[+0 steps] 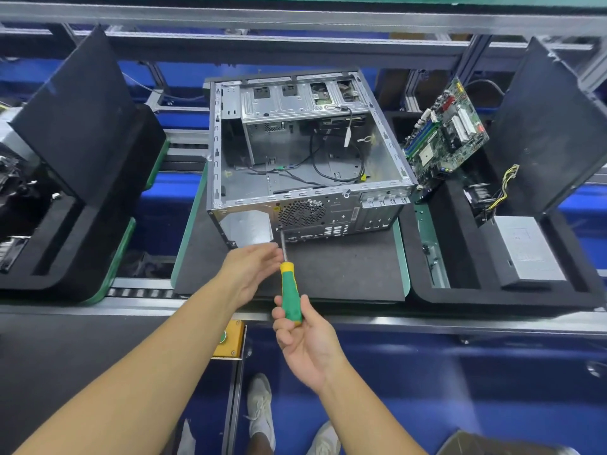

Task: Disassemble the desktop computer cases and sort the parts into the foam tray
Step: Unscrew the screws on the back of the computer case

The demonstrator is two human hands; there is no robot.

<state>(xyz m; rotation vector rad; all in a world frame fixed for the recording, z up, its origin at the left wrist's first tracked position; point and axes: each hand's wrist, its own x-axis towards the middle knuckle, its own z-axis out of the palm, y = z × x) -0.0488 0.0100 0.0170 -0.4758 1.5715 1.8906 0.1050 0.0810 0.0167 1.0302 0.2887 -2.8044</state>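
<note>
Computer case (305, 159): one, open side up, standing on the dark mat (328, 277); inside stripped to bare metal and loose cables.
Screwdriver (290, 290): one, green and yellow handle; tip against the case's rear panel, just left of the fan grille (301, 212).
Right hand (305, 343): clasped round the lower handle, in front of the case.
Left hand (253, 267): released, fingers straight, fingertips beside the shaft, just in front of the case; contact with the shaft not discernible.
Foam trays: two, black; right tray (492, 298) right of the case, left tray (65, 280) left of it.
Motherboard (446, 133): one, green, propped tilted in the right tray, just beside the case's right wall.
Power supply (525, 251): one, grey, lying flat in the right tray.
Black panels: two, leaning upright; right panel (551, 126) in the right tray, left panel (75, 116) in the left tray.
Button box (230, 339): one, yellow, below the surface edge, in front of the case.
Shoes: two, pale, on the floor; left shoe (261, 408), right shoe (325, 438).
</note>
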